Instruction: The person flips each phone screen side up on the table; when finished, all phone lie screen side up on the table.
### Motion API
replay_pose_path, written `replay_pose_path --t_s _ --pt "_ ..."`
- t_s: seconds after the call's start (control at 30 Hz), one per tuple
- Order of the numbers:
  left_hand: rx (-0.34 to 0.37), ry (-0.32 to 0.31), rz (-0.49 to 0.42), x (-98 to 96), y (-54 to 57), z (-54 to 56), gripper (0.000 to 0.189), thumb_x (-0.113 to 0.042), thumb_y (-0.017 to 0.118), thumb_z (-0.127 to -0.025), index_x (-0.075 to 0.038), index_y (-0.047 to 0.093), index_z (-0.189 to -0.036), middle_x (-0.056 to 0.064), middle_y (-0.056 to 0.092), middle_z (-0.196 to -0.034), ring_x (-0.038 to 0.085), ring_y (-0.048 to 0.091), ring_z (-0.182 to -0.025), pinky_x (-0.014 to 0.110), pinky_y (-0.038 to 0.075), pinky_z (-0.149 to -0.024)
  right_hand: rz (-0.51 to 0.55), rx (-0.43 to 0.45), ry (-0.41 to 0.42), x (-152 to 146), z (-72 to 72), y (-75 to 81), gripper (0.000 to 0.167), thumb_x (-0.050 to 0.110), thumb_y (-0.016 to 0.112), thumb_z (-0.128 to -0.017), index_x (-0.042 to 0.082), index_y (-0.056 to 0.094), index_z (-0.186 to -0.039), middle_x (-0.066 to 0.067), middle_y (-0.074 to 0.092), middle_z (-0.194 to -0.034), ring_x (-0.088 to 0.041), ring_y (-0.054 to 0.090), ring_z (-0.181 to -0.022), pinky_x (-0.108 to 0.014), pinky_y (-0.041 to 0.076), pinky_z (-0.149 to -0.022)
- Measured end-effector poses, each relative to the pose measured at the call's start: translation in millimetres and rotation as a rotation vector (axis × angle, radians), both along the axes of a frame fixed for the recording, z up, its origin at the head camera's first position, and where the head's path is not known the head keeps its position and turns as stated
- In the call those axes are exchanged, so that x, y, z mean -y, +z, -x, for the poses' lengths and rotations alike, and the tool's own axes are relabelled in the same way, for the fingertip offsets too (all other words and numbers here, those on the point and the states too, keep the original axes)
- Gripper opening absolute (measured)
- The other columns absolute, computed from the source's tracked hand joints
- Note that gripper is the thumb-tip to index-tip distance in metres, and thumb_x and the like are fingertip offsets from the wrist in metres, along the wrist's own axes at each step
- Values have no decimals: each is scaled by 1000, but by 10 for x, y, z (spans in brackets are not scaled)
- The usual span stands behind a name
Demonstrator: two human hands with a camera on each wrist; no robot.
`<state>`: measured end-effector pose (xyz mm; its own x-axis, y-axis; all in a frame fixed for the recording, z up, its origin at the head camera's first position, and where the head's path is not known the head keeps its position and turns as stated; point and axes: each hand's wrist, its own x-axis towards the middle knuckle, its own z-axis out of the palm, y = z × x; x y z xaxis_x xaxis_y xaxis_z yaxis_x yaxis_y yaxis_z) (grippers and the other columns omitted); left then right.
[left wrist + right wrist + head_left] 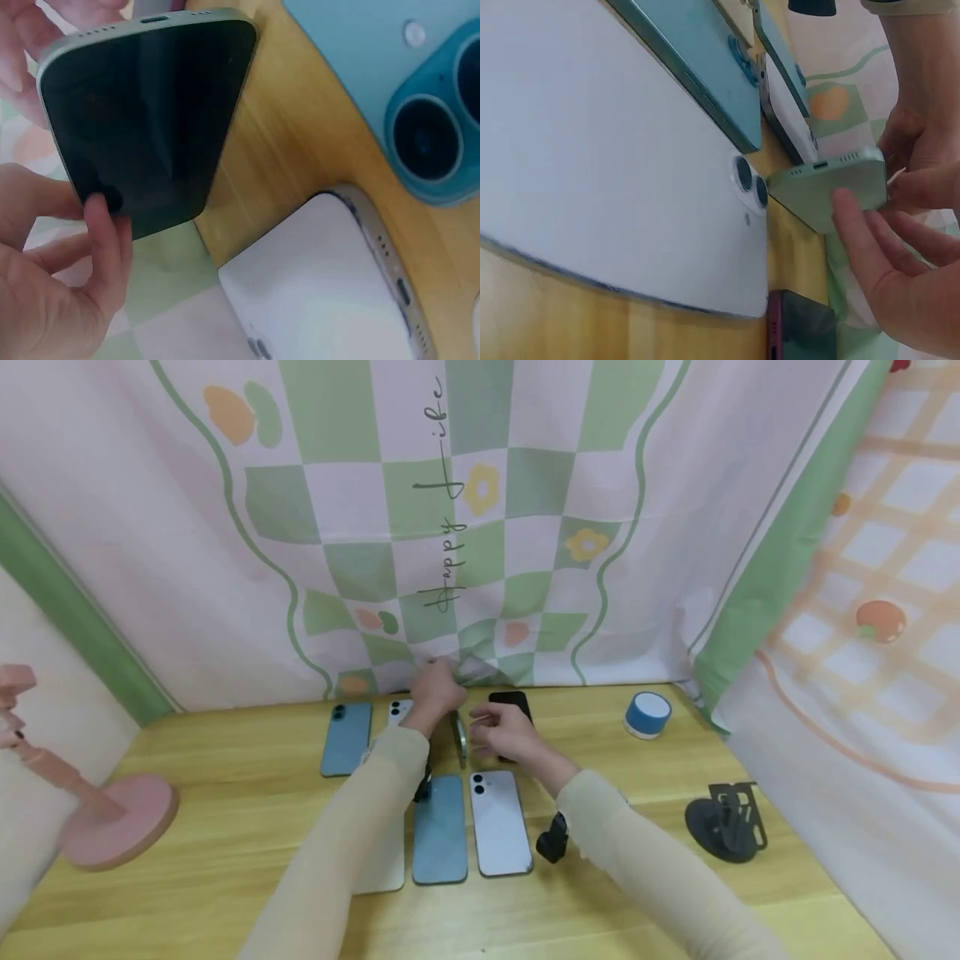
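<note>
A pale green smartphone point(460, 739) stands on its long edge at the back of the table. My left hand point(435, 693) pinches its far end; in the left wrist view the fingers and thumb point(105, 247) hold it beside the dark screen point(150, 127). On the other side, my right hand point(506, 733) has its fingers loosely extended, and a fingertip touches the phone's green back point(810, 193) in the right wrist view. Close by lie a white phone point(501, 822) and a blue phone point(440, 831), both back up, and a dark-screened phone point(516, 699) partly behind my right hand.
Another blue phone point(347, 739), a white phone point(400, 710) and a cream phone point(386, 860), partly under my left arm, lie to the left. A pink stand point(116, 822) is far left. A blue-and-white round object point(647, 715) and black stand point(723, 827) are at right. Fabric hangs behind.
</note>
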<state>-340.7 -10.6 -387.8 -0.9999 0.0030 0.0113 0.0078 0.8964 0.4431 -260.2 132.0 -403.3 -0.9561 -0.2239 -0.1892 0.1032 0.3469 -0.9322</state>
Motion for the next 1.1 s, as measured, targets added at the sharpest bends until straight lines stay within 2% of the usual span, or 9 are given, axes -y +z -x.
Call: replay_pose_path --t_s 0.13,0.27,0.37,0.5,0.57,0.67,0.8,0.93,1.1 --pt "16 -12 -98 -12 -53 -28 35 -17 67 -94 -7 66 -127 12 74 -109 26 70 -90 37 59 -86 13 -3 -54 40 -29 -27 42 12 63 -101 1 58 -142 -24 68 -128 -33 77 -99 -44 64 -89" --pt "29 -28 -126 -23 -109 -45 44 -28 62 -103 -11 60 -143 11 79 -103 20 75 -70 35 61 -82 -34 -39 -92 80 -41 -61 41 12 68 -99 2 62 -139 -23 70 -126 -31 78 -93 -42 65 -84" --pt "51 -52 -123 -26 -145 -47 48 -29 59 -104 -13 56 -149 13 77 -117 17 73 -61 31 60 -72 -76 -64 -125 101 -36 -79 41 6 68 -97 2 62 -138 -23 69 -127 -32 77 -97 -40 66 -82" --pt "105 -109 -147 -13 -169 -68 54 -28 54 -105 -11 48 -155 20 68 -136 19 73 -62 28 59 -60 -117 -68 -165 104 -14 -108 45 -1 63 -96 0 61 -140 -23 66 -129 -34 74 -106 -36 66 -83" --pt "133 -141 -151 12 -178 -86 54 -24 53 -104 -10 47 -156 21 69 -134 24 76 -69 31 62 -64 -133 -57 -184 97 -4 -130 46 -3 62 -95 -1 60 -141 -23 65 -129 -35 73 -110 -34 65 -83" --pt "157 -204 -108 71 -188 -106 54 -15 56 -99 -8 52 -152 18 68 -139 27 76 -100 37 62 -92 -146 -47 -200 79 4 -163 46 -5 61 -95 -3 59 -141 -25 64 -131 -36 72 -112 -34 65 -84" --pt "206 -338 20 178 -194 -115 59 -15 65 -95 -12 52 -153 14 54 -157 33 53 -141 46 41 -123 -171 -60 -210 56 3 -188 48 -7 61 -94 -4 59 -141 -26 64 -133 -37 73 -111 -33 65 -83" --pt "254 -442 173 281 -215 -129 71 -32 72 -96 -22 43 -159 14 38 -168 40 28 -158 56 21 -132 -287 -113 -186 56 -1 -213 54 -4 62 -92 0 55 -146 -22 63 -141 -34 71 -111 -36 63 -84" --pt "303 -429 224 366 -257 -184 81 -44 76 -93 -32 35 -162 12 32 -171 42 15 -162 66 8 -131 -392 -128 -147 115 -8 -247 62 1 65 -92 4 48 -151 -21 55 -153 -36 62 -127 -47 56 -102"
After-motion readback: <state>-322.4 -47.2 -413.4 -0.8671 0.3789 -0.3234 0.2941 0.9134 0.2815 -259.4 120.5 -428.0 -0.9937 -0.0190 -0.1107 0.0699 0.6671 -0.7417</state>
